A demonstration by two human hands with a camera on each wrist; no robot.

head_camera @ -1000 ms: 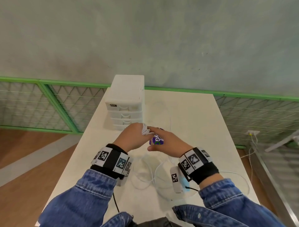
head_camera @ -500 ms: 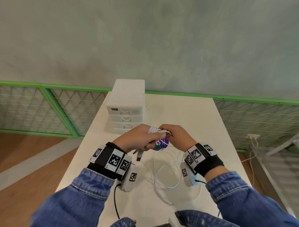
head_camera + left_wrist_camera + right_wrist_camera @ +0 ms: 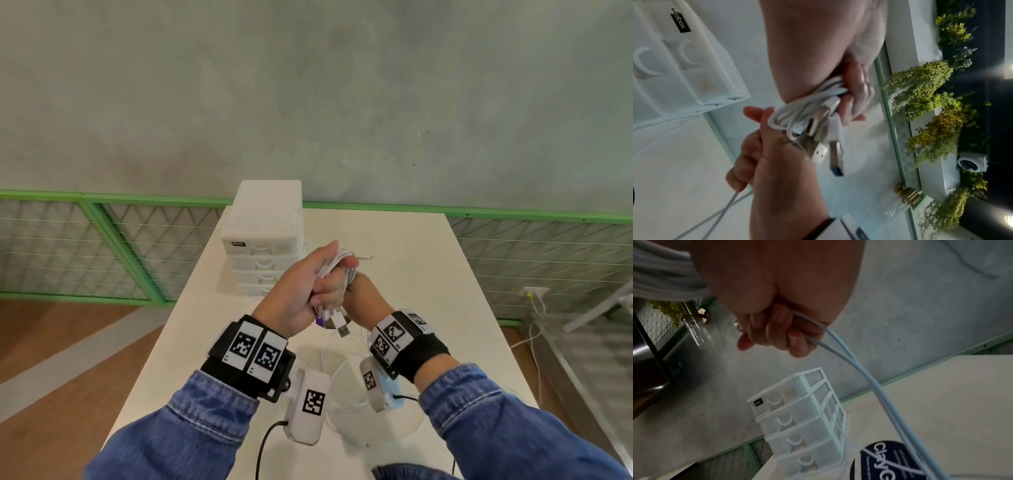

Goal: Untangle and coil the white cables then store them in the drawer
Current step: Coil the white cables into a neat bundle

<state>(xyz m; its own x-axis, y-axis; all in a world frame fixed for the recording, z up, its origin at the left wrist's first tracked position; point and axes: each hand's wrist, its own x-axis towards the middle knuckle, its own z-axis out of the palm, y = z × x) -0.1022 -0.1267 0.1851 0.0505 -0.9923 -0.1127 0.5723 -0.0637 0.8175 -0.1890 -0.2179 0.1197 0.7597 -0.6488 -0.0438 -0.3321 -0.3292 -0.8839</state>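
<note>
A bundle of coiled white cables (image 3: 334,269) stands upright in my left hand (image 3: 305,287), whose fingers are curled round it above the table. Two USB plugs (image 3: 339,325) hang from the bundle's lower end. In the left wrist view the bundle (image 3: 809,104) sits in the left hand's fingers (image 3: 856,97), with the plugs (image 3: 835,155) below. My right hand (image 3: 364,299) is just behind and right of the bundle, gripping two trailing cable strands (image 3: 863,374) in its curled fingers (image 3: 781,332). The white drawer unit (image 3: 263,240) stands closed, left of the hands.
Loose white cable loops (image 3: 342,380) lie on the white table (image 3: 428,260) below my wrists. A purple round label (image 3: 885,457) shows near the strands. A green-framed mesh fence (image 3: 137,240) runs behind the table, with a grey wall above.
Both hands have risen off the table and come toward me. The left hand has turned the bundle upright, so the USB plugs now hang below it. The purple label is mostly hidden.
</note>
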